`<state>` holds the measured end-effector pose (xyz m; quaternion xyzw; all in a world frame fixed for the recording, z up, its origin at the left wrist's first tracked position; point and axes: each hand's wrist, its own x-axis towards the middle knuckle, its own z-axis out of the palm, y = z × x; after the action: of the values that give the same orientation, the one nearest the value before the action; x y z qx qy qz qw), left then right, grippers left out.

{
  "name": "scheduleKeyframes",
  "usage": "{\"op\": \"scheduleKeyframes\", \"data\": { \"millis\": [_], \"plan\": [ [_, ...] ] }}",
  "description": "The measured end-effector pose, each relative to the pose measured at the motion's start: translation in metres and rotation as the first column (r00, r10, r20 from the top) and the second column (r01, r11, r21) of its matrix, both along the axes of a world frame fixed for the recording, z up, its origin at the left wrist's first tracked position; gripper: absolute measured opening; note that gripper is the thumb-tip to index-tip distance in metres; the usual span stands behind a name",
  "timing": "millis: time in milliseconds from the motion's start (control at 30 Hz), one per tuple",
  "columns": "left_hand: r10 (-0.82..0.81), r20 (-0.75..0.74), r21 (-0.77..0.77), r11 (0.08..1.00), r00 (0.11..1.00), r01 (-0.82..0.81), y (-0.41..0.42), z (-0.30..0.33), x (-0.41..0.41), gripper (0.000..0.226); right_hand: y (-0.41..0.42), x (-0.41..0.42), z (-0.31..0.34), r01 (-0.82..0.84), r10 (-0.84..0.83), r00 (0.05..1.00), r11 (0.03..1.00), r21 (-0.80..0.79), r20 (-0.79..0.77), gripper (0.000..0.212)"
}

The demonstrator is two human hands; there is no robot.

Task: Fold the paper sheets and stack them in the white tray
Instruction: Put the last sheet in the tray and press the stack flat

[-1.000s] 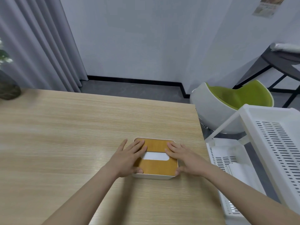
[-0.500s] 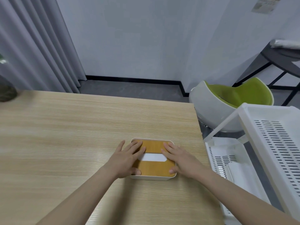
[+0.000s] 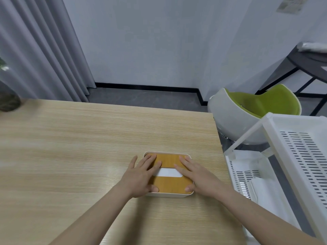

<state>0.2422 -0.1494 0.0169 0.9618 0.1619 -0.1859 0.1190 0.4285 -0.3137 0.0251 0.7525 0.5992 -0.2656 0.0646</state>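
A white rectangular box with an orange-brown wooden lid (image 3: 169,174) sits on the light wood-grain desk (image 3: 79,147), near the desk's right edge. A white oblong slot (image 3: 169,172) in the middle of the lid shows white paper.

The left hand (image 3: 141,175) lies flat on the left part of the lid. Its fingers (image 3: 152,160) are straight and slightly spread, and the thumb tip rests on the near left part of the lid. The right hand (image 3: 196,175) lies flat on the right part of the lid, fingers straight and slightly spread, thumb tip at the near right corner. Neither hand curls round the box; both press on its top.

Compared with the frames one second and half a second ago, both hands keep the same placement on the lid, and the box holds the same spot on the desk. Only the camera view has shifted slightly.

To the right of the desk stands a white slatted plastic rack with tiers of trays (image 3: 299,152). The lower white tray (image 3: 247,175) holds a folded white sheet (image 3: 265,193) at its near end. Beyond the rack stands a white-shelled chair with a green seat (image 3: 254,112). Grey curtains (image 3: 39,50) hang at far left, and a dark round pot (image 3: 8,101) sits at the far left corner of the desk.
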Motion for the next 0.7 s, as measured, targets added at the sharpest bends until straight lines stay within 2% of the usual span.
{"op": "scheduleKeyframes", "data": {
  "millis": [467,700],
  "plan": [
    [0.035,-0.001,-0.044,0.998,0.999,-0.035,-0.003,-0.002,0.001,0.091,0.003,-0.003,0.003,0.002,-0.002,1.0,1.0,-0.021,0.003,0.09],
    [-0.001,-0.007,-0.013,1.0,1.0,0.001,-0.002,0.0,0.0,0.088,0.008,-0.011,0.016,-0.021,0.027,0.995,0.998,-0.061,0.091,0.087]
  ]
}}
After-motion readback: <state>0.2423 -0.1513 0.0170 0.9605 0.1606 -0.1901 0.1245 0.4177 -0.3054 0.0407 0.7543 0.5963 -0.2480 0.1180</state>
